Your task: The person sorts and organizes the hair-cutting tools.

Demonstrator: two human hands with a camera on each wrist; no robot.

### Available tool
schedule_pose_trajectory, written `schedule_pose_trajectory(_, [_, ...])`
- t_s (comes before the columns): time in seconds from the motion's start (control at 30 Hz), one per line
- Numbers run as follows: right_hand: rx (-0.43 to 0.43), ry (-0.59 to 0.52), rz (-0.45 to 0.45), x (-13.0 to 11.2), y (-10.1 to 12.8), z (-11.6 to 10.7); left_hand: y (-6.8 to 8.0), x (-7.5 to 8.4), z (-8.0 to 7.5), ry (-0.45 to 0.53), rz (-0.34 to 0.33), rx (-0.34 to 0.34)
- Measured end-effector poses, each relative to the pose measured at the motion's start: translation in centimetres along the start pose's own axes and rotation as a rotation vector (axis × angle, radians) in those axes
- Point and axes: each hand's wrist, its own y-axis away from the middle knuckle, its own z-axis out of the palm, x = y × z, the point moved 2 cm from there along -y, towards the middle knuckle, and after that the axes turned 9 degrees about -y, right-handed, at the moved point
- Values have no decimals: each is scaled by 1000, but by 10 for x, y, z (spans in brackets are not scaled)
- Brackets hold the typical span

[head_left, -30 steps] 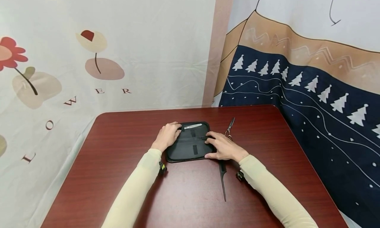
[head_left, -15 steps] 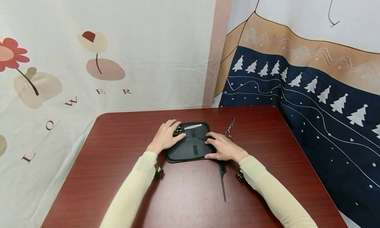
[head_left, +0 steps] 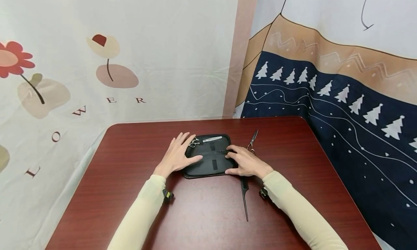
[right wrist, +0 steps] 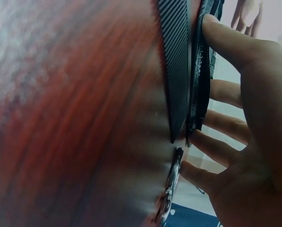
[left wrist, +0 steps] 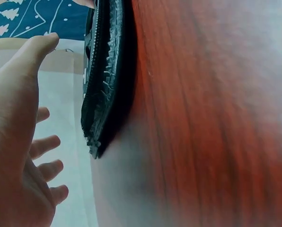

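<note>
A black zip case [head_left: 202,163] lies spread flat on the table, with its zipper edge visible in the left wrist view. Silver scissors [head_left: 212,138] lie along its far side, their finger rings at the far left corner. My left hand [head_left: 174,156] hovers at the case's left edge, fingers spread and thumb pointing over the black lining. Resting on the right edge is my right hand [head_left: 245,161], its thumb at the near right corner and its relaxed fingers reaching onto the lining. Nothing shows pinched in either hand.
A second pair of scissors [head_left: 253,139] lies just beyond the right hand. A black tail comb [head_left: 244,197] extends from under that hand toward the near side, its teeth close along the case [right wrist: 179,61]. Printed curtains hang behind the reddish-brown table [head_left: 130,163].
My left hand has drawn back toward the left and opened out, uncovering the scissors' rings inside the case. My right hand stays put on the right edge.
</note>
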Motion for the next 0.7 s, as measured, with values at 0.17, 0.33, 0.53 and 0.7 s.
schedule_pose_trajectory(0.17, [2,-2,-5,0,0,0,14,-1,-6,-9,6,20])
schedule_pose_trajectory(0.33, [7,-4,-4,1,0,1,27,-4,-11,-5,10,23])
schedule_pose_trajectory(0.53, [6,-20,-6,1,0,2,44,-5,-13,-22,8,17])
schedule_pose_trajectory(0.7, [-1,-18,2,2,0,3,55,-3,-14,-29,-4,0])
